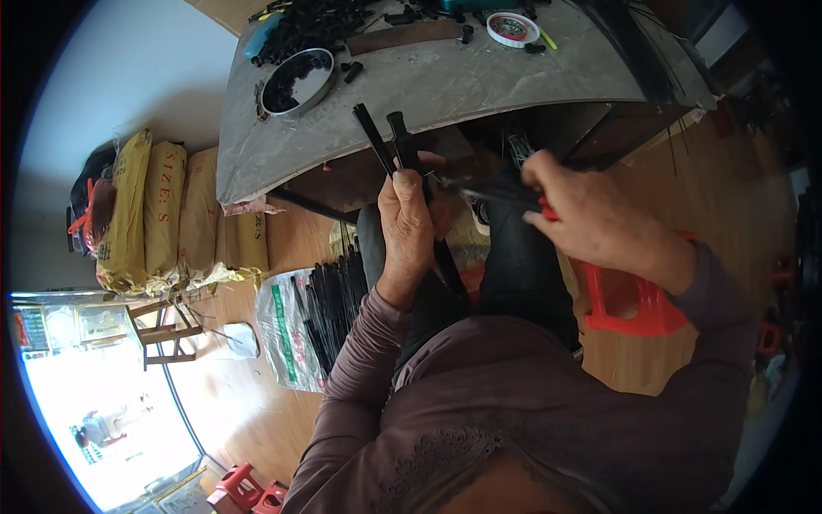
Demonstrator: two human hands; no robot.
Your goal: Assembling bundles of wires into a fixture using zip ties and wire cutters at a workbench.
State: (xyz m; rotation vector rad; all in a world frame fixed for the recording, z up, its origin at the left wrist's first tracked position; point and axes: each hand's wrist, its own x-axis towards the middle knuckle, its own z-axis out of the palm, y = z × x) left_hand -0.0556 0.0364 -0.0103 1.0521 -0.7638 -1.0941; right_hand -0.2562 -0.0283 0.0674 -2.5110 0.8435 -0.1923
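Note:
My left hand [407, 231] is closed around black rods [371, 133] that stick up past its thumb in front of the table's edge. Beside them in the same grip rises a black piece with a wider, flared end [401, 141]. My right hand [599, 214] grips dark pliers with red handles [501, 190], smeared by motion. The jaws point left, toward the rods, close to my left fingers. A thin bright bit shows near the jaw tips; whether the jaws touch it I cannot tell.
The grey table [385, 90] carries a metal bowl [312, 86], a heap of small black parts [321, 30] and a white round tub [514, 44]. A red stool [642, 313] stands at right. More black rods [330, 300] lie at left, near stacked sacks [163, 214].

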